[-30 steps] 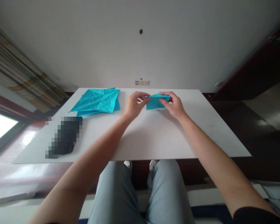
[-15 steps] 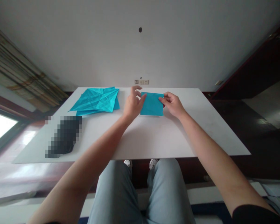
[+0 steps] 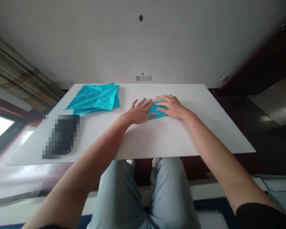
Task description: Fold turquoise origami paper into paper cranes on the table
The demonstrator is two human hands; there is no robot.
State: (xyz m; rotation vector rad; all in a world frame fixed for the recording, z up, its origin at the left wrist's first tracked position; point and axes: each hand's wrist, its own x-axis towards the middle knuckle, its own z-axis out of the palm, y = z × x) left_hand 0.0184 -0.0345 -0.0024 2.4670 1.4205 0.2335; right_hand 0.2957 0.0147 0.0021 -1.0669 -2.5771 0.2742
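A small blue sheet of folded paper (image 3: 156, 111) lies flat on the white table (image 3: 152, 140), in front of me. My left hand (image 3: 141, 111) rests on its left side, fingers spread and stretched out. Over its right side lies my right hand (image 3: 171, 106), palm down with the fingers apart. Both hands cover parts of the paper, so its full outline is hidden. Farther left, larger creased blue paper sheets (image 3: 95, 97) lie in a loose stack, apart from both hands.
A dark blurred-out object (image 3: 63, 136) lies at the table's near left. Behind the table stands a grey wall with sockets (image 3: 143, 78). A curtain (image 3: 16, 70) hangs at the left. My knees are below the table's front edge.
The small blue paper has gone from being held up between my hands to lying on the table. Both hands have lowered and flattened onto it. The view has shifted slightly.
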